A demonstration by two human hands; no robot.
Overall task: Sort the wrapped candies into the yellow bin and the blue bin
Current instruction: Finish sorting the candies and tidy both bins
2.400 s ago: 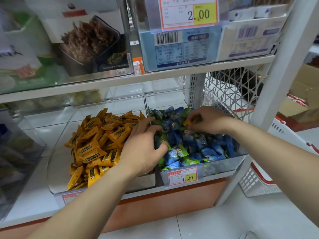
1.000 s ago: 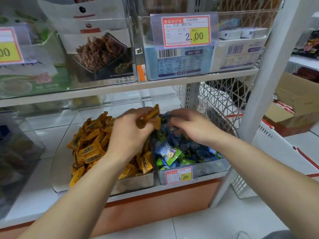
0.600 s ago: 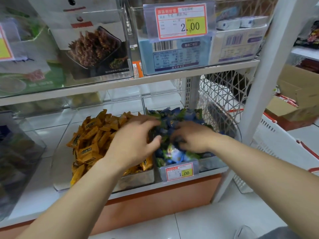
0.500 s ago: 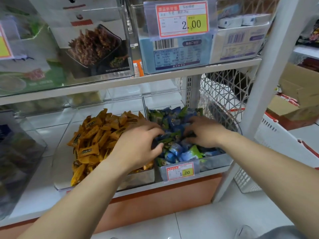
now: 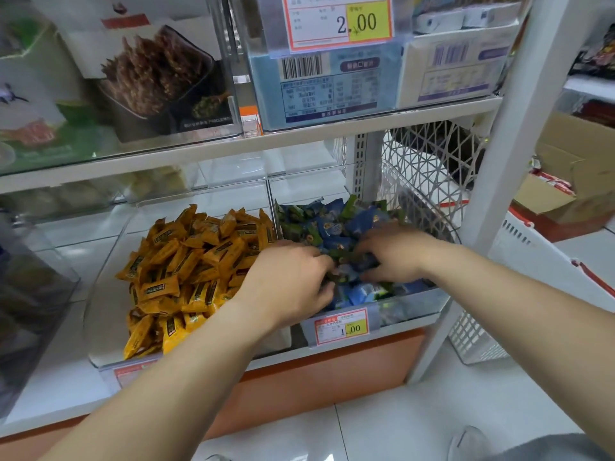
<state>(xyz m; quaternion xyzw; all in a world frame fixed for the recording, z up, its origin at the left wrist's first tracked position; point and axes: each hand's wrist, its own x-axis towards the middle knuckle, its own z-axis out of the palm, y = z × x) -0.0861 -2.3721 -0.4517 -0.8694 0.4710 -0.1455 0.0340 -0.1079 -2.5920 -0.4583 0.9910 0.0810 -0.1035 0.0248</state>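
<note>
Two clear bins sit side by side on the low shelf. The left bin [image 5: 106, 261] holds yellow wrapped candies [image 5: 189, 264]. The right bin [image 5: 412, 302] holds blue and green wrapped candies [image 5: 336, 224]. Both hands are in the right bin's pile. My left hand [image 5: 286, 284] reaches over the divider, its fingers and thumb curled round blue and green candies. My right hand [image 5: 396, 256] lies beside it, palm down, fingers curled into the same candies. The pile hides the fingertips.
A shelf [image 5: 299, 134] with boxed goods and a price tag [image 5: 339, 23] hangs close above the bins. A white upright post [image 5: 499, 168] and wire mesh [image 5: 429, 161] stand right of the blue bin. Farther right are a white basket [image 5: 525, 247] and cardboard boxes [image 5: 572, 168].
My left hand held yellow candies above the bins a second ago. It has since dropped into the blue and green pile. My right hand has stayed digging in that bin.
</note>
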